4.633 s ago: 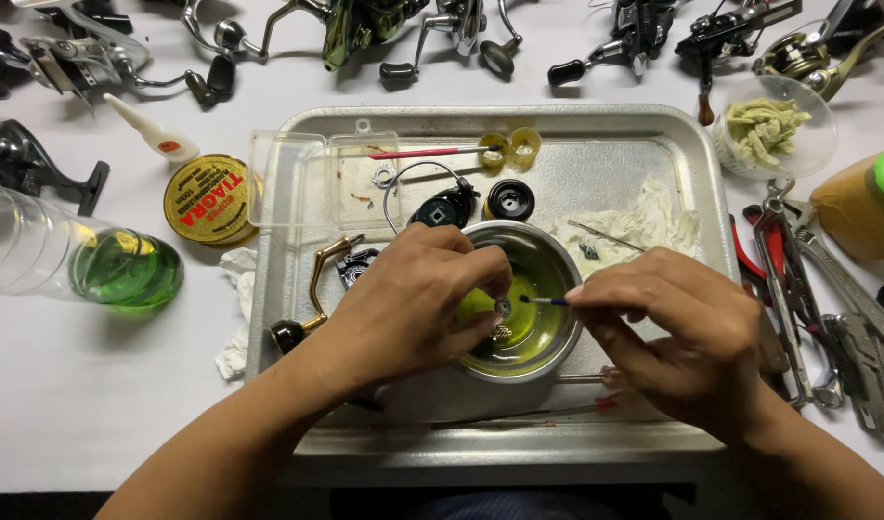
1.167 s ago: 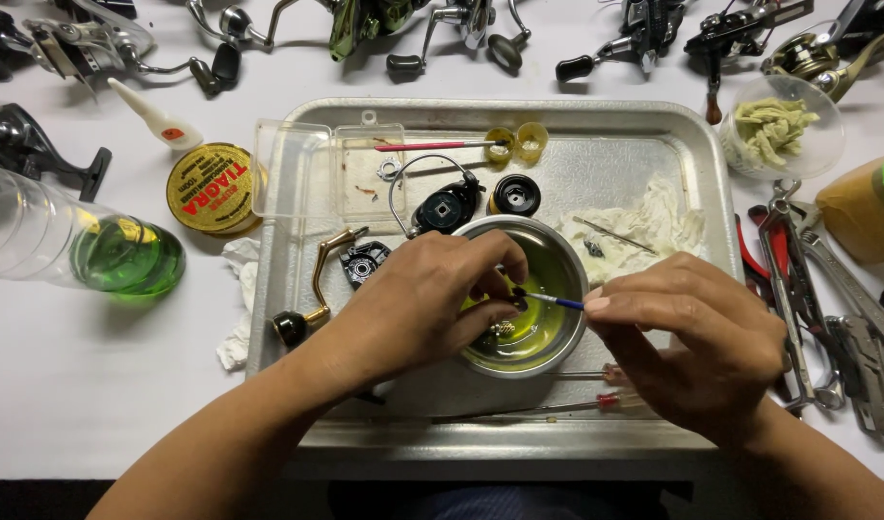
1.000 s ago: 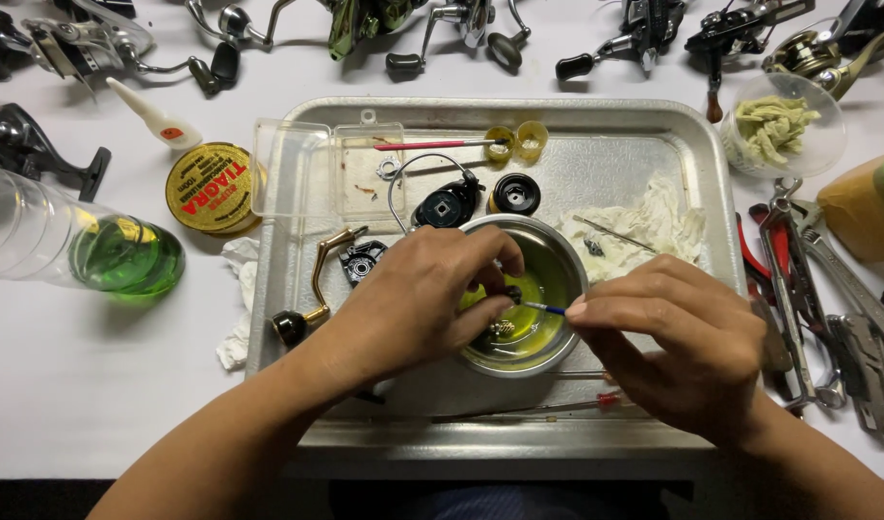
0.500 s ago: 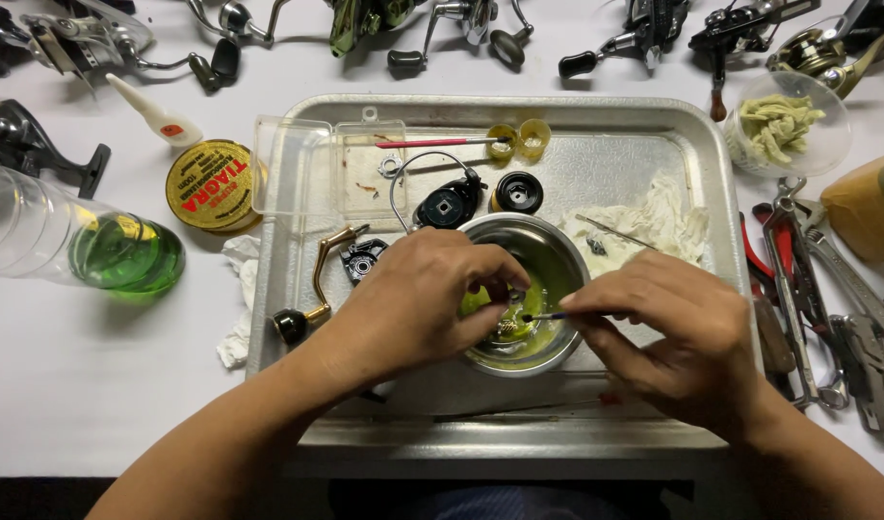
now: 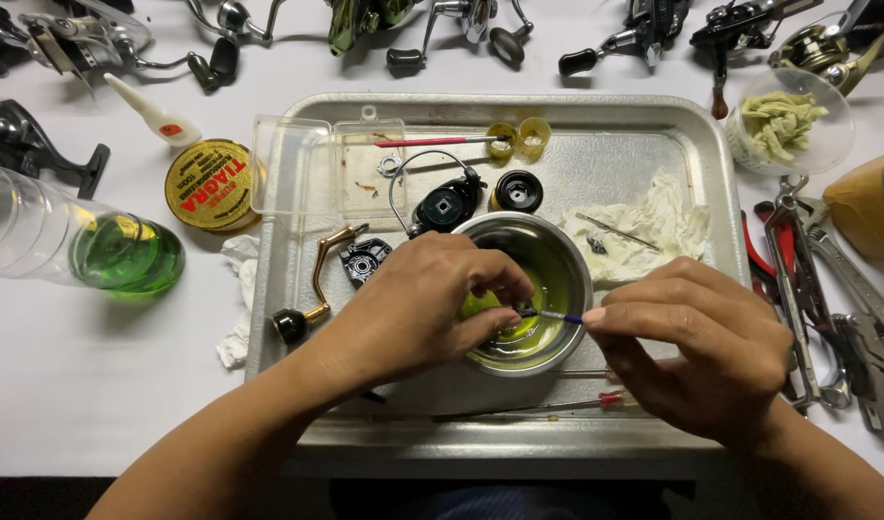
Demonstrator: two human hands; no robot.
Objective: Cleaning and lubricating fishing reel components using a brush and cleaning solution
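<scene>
- White tabletop carries a metal tray (image 5: 697, 144) with a steel bowl (image 5: 569, 252) of green liquid.
- Left hand (image 5: 418, 308) pinches a small part (image 5: 524, 310) over the bowl.
- Right hand (image 5: 697, 356) grips a thin brush (image 5: 558, 315), lying level, tip pointing left at the part.

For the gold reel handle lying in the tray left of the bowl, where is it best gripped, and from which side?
Likely at the bare middle of the gold reel handle, from above and the tray's left side. The arm lies flat and thin, so fingers can pinch across it. Its black knob sits near the tray wall, and the left hand crowds the right side.
</scene>
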